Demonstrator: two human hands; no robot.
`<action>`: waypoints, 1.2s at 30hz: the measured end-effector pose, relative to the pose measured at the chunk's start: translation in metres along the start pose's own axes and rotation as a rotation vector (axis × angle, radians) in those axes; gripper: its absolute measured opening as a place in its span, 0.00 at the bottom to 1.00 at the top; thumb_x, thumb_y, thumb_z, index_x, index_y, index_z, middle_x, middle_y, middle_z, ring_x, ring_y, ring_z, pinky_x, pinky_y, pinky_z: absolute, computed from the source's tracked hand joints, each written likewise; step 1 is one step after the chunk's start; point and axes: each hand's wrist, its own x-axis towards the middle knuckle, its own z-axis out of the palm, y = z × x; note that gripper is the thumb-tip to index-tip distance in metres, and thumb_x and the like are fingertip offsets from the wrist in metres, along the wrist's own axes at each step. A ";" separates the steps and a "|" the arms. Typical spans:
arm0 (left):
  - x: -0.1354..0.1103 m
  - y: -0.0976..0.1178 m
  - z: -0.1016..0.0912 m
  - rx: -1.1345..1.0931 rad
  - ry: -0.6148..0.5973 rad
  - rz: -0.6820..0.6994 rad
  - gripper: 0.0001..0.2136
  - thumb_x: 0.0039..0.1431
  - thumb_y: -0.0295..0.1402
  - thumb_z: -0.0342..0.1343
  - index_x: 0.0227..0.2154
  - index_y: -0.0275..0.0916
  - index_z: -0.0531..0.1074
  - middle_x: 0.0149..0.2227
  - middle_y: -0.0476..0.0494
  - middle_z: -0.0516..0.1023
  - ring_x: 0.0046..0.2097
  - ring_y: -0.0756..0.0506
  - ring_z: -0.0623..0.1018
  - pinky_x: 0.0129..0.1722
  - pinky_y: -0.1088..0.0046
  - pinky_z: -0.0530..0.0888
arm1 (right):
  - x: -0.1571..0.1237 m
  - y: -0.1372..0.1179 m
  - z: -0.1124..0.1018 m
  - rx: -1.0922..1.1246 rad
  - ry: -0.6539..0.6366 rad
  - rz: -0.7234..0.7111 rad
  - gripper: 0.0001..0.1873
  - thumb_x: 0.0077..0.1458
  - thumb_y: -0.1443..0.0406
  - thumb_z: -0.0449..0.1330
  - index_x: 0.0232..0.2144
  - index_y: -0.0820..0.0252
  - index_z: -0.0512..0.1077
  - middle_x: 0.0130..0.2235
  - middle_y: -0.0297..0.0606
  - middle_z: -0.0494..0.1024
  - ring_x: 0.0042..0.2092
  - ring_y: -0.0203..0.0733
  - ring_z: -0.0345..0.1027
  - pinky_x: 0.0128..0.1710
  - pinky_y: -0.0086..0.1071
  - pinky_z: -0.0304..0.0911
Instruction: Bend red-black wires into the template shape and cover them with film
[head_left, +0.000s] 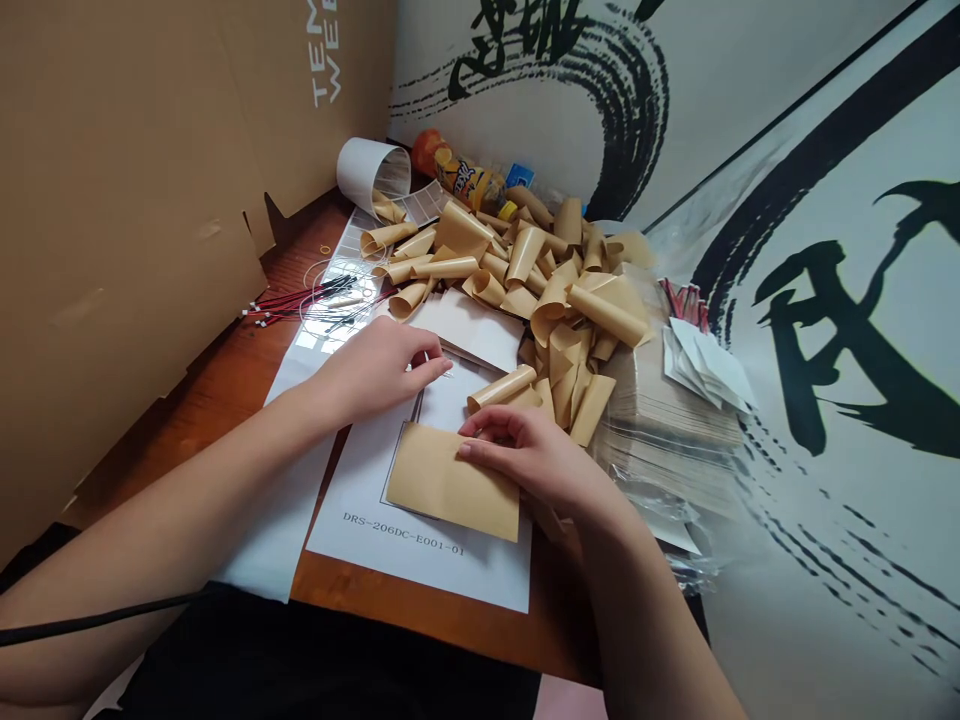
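Observation:
My left hand (pixel 379 370) hangs over a white paper sheet (pixel 450 395), its fingertips pinched around a thin pale strand (pixel 448 372). My right hand (pixel 529 462) lies on a flat tan sheet (pixel 446 482), fingers curled over its upper edge. That sheet sits on a white printed page (pixel 420 555) marked DRS-206DC-E001-01. Just above my right hand, a curled tan sheet (pixel 501 388) lies on the white paper. Behind it, a large heap of curled tan sheets (pixel 540 275) covers the far part of the table.
A bundle of red and black wires (pixel 296 303) lies on the wooden table (pixel 240 370) at left. A white roll (pixel 371 175) and snack bottle (pixel 461 180) stand behind the heap. A bagged stack of sheets (pixel 667 440) sits right. Cardboard (pixel 127 200) walls the left side.

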 end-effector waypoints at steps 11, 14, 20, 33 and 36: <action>-0.001 0.002 -0.003 -0.010 -0.146 0.061 0.08 0.61 0.35 0.57 0.33 0.38 0.80 0.29 0.47 0.80 0.30 0.49 0.75 0.33 0.73 0.65 | -0.002 -0.003 0.006 0.010 0.006 0.077 0.10 0.53 0.59 0.66 0.34 0.59 0.75 0.26 0.30 0.70 0.25 0.32 0.59 0.19 0.25 0.50; -0.002 0.004 -0.004 -0.050 -0.283 0.086 0.07 0.55 0.36 0.64 0.33 0.39 0.79 0.30 0.49 0.81 0.31 0.49 0.75 0.31 0.74 0.64 | -0.002 -0.003 0.007 0.027 0.001 0.084 0.10 0.53 0.59 0.66 0.34 0.59 0.75 0.26 0.30 0.70 0.25 0.32 0.59 0.19 0.25 0.51; -0.003 0.005 -0.004 -0.018 -0.499 0.039 0.08 0.47 0.32 0.68 0.32 0.40 0.78 0.31 0.51 0.81 0.31 0.49 0.76 0.28 0.75 0.62 | 0.000 -0.001 0.006 0.013 0.012 0.056 0.13 0.51 0.56 0.67 0.32 0.59 0.74 0.27 0.31 0.71 0.27 0.33 0.60 0.22 0.25 0.52; -0.003 0.004 -0.003 0.044 -0.516 0.037 0.08 0.48 0.32 0.68 0.32 0.41 0.78 0.31 0.51 0.81 0.31 0.49 0.76 0.27 0.75 0.60 | 0.000 -0.003 0.008 -0.003 0.023 0.067 0.10 0.51 0.58 0.66 0.31 0.59 0.74 0.26 0.30 0.71 0.26 0.33 0.60 0.22 0.26 0.52; -0.003 0.005 -0.005 0.045 -0.518 0.034 0.07 0.48 0.31 0.68 0.32 0.41 0.78 0.31 0.52 0.80 0.32 0.49 0.76 0.28 0.75 0.61 | 0.001 -0.002 0.008 -0.014 0.033 0.060 0.09 0.52 0.59 0.66 0.31 0.59 0.74 0.26 0.31 0.72 0.27 0.34 0.61 0.22 0.26 0.53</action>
